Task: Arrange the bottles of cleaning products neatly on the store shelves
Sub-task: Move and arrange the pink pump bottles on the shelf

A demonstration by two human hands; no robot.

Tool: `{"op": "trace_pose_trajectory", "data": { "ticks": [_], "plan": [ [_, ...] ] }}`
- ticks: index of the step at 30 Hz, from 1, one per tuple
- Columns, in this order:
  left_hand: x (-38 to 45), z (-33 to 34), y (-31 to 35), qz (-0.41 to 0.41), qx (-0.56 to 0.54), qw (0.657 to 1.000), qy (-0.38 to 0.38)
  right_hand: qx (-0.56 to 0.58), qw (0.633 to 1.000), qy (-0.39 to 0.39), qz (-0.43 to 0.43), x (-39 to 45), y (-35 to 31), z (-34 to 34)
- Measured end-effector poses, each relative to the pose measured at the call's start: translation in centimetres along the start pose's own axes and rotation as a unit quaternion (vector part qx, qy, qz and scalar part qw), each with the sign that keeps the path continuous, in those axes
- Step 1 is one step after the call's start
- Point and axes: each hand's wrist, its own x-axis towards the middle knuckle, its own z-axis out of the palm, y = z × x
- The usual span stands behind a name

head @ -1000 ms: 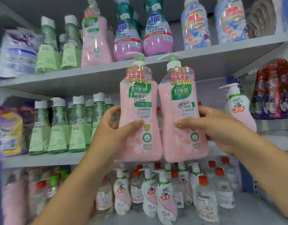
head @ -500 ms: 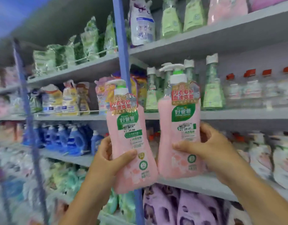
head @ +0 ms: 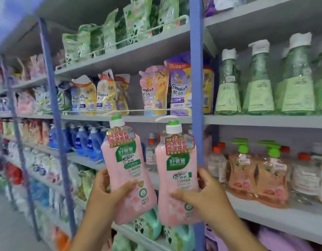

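Observation:
I hold two pink pump bottles with green labels and white pump heads in front of the shelving. My left hand (head: 109, 191) grips the left pink bottle (head: 126, 171) low on its body, thumb across the front. My right hand (head: 202, 192) grips the right pink bottle (head: 178, 178) the same way. Both bottles are upright, side by side and slightly apart, in front of a blue shelf post (head: 196, 69). Neither bottle touches a shelf.
Grey shelves (head: 265, 121) run left to right. Green bottles (head: 260, 82) stand upper right, orange pump bottles (head: 256, 174) and clear red-capped bottles lower right. Comfort refill pouches (head: 176, 87) and blue bottles (head: 87, 142) fill the left bay.
My view has swung left along the aisle and both bottles have come down with my hands. The grips on the two bottles are unchanged.

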Motion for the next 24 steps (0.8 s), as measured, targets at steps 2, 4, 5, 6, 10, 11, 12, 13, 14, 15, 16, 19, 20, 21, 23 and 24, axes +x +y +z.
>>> {"op": "trace_pose_trajectory", "data": {
  "ticks": [2, 4, 5, 6, 10, 11, 12, 13, 14, 15, 16, 19, 20, 21, 23, 24],
  "plan": [
    [2.4, -0.1, -1.3, 0.013, 0.024, 1.000, 0.010, 0.011, 1.000, 0.002, -0.011, 2.4, 1.1, 2.1],
    [5.2, -0.2, -2.4, 0.020, 0.042, 0.999, 0.018, 0.027, 0.999, 0.008, -0.018, 5.0, 2.2, 3.8],
    [6.5, -0.2, -2.9, 0.021, 0.049, 0.998, 0.018, 0.033, 0.999, 0.014, -0.022, 6.3, 2.8, 4.6],
    [7.9, -0.3, -3.6, 0.021, 0.056, 0.998, 0.019, 0.038, 0.999, 0.024, -0.027, 7.6, 3.4, 5.3],
    [13.3, -0.5, -6.5, 0.016, 0.069, 0.997, 0.008, 0.046, 0.996, 0.070, -0.031, 12.1, 5.9, 7.7],
    [14.6, -0.5, -7.5, 0.013, 0.067, 0.998, 0.001, 0.041, 0.995, 0.084, -0.031, 13.1, 6.6, 8.3],
    [15.9, -0.4, -8.4, 0.011, 0.066, 0.998, -0.006, 0.034, 0.994, 0.097, -0.034, 13.9, 7.2, 8.7],
    [17.2, -0.2, -9.3, 0.013, 0.067, 0.998, -0.015, 0.024, 0.993, 0.111, -0.037, 14.7, 7.7, 9.2],
    [18.6, -0.1, -10.2, 0.016, 0.067, 0.997, -0.023, 0.012, 0.991, 0.126, -0.042, 15.5, 8.1, 9.6],
    [19.9, 0.1, -11.2, 0.021, 0.066, 0.997, -0.031, -0.003, 0.989, 0.139, -0.043, 16.3, 8.6, 10.1],
    [21.2, 0.2, -12.1, 0.024, 0.062, 0.997, -0.042, -0.018, 0.988, 0.149, -0.044, 17.0, 9.0, 10.5],
    [24.9, 0.1, -15.1, 0.031, 0.057, 0.995, -0.079, -0.051, 0.983, 0.177, -0.016, 19.0, 10.3, 12.0],
    [26.0, 0.0, -15.8, 0.031, 0.056, 0.994, -0.085, -0.058, 0.981, 0.188, -0.005, 19.6, 10.6, 12.6],
    [27.0, -0.1, -16.5, 0.028, 0.053, 0.995, -0.086, -0.064, 0.979, 0.196, 0.009, 20.3, 11.0, 13.1],
    [28.7, -0.5, -17.6, 0.022, 0.055, 0.995, -0.086, -0.068, 0.976, 0.205, 0.025, 21.5, 11.4, 14.1],
    [29.5, -0.8, -18.3, 0.023, 0.055, 0.994, -0.088, -0.072, 0.975, 0.211, 0.028, 22.0, 11.6, 14.6]
  ]
}}
